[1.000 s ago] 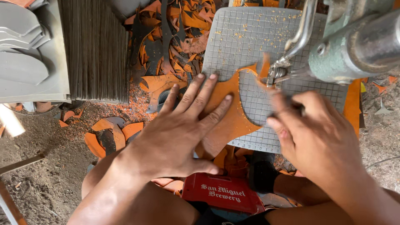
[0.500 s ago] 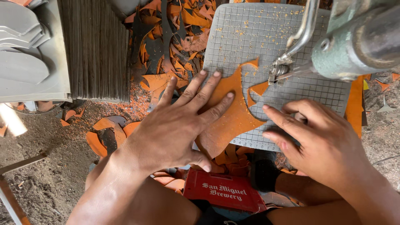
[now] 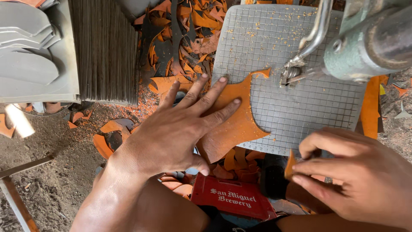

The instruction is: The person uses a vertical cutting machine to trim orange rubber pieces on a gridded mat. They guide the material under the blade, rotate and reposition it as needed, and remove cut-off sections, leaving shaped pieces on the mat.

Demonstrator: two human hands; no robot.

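Observation:
My left hand (image 3: 180,129) lies flat, fingers spread, on an orange sheet offcut (image 3: 238,120) that rests on the grey gridded saw table (image 3: 274,56). The offcut's pointed tip reaches toward the saw blade and guard (image 3: 294,73) of the green-grey cutting machine (image 3: 369,43). My right hand (image 3: 356,176) is off the table's near edge, below the grid, pinching a small orange cut piece (image 3: 290,165) between thumb and fingers.
A pile of orange and dark scraps (image 3: 180,38) lies left of the table. Grey stacked sheets (image 3: 103,47) and grey sole-shaped pieces (image 3: 25,64) stand at upper left. A red crate (image 3: 234,197) sits between my legs. Dirt floor (image 3: 47,172) lies at lower left.
My right hand has drawn back from the saw table toward me, carrying a small cut orange piece. The orange offcut stays under my left hand, shifted slightly left of the blade.

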